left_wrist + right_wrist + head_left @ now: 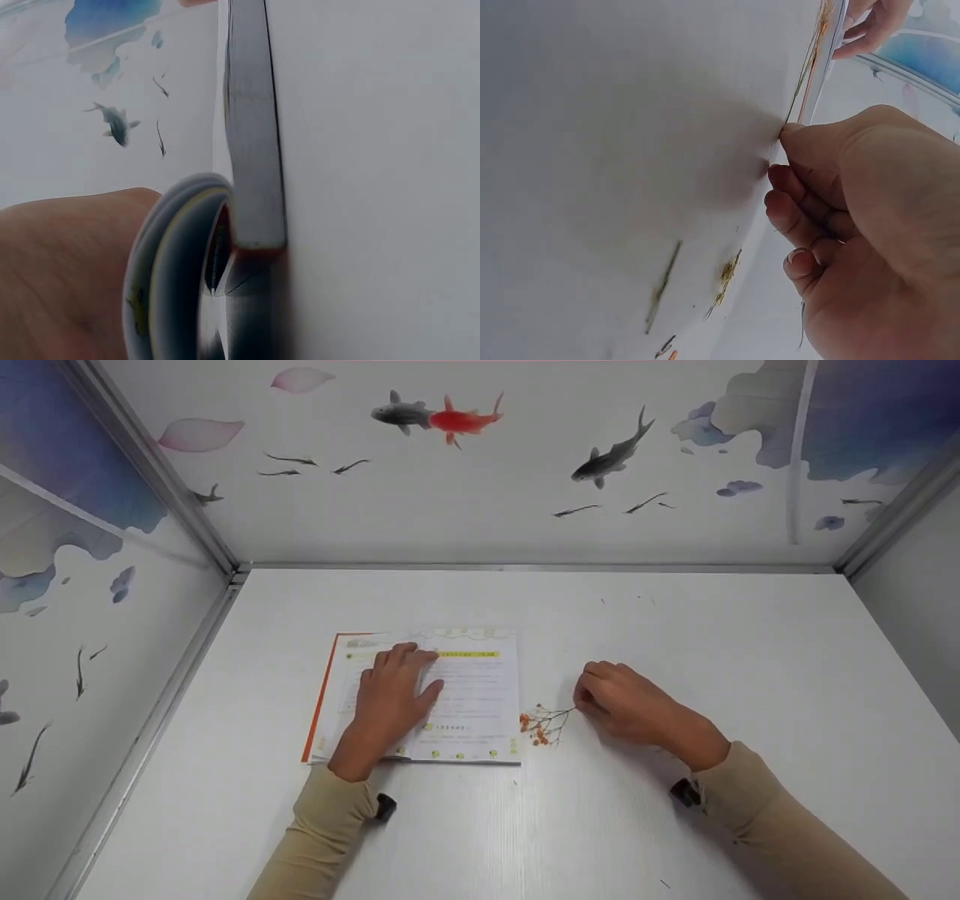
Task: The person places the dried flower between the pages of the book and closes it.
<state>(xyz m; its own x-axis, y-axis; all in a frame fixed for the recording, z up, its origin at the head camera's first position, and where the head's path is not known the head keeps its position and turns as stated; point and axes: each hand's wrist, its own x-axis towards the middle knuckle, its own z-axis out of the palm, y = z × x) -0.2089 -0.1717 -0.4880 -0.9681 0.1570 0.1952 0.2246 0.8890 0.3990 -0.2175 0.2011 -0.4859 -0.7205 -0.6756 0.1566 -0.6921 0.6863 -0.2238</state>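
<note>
Person's at a white table (562, 825), L hand (394, 690) palm-down on a book (476, 701) that lies spread, mostly over the L pg w/ the thumb reaching onto the R one; fingers are extended & loosely parted, gripping nothing. R hand (622, 701) is pinching the thin stem of a dried sprig (541, 725) btwn thumb & fingertips, other fingers curled in. Sprig's little orange flower heads point at the book, right by its R edge; can't tell if they touch. So the sprig's on/just above the table, btwn book & R hand. Book has printed text, yellow headings, & an orange cover edge (319, 705) on the L. L wrist cam shows curled pgs (176, 255) by that hand, next to the book's thick pg block (255, 127). R wrist cam picks up dried bits (664, 289) on the tabletop, apart from that hand. Both arms in tan sleeves (322, 825), w/ a small black device (385, 808) at each cuff. Back wall (502, 502) has grey fish & a red fish (465, 421), plus pink petals (201, 435) to the L.
</note>
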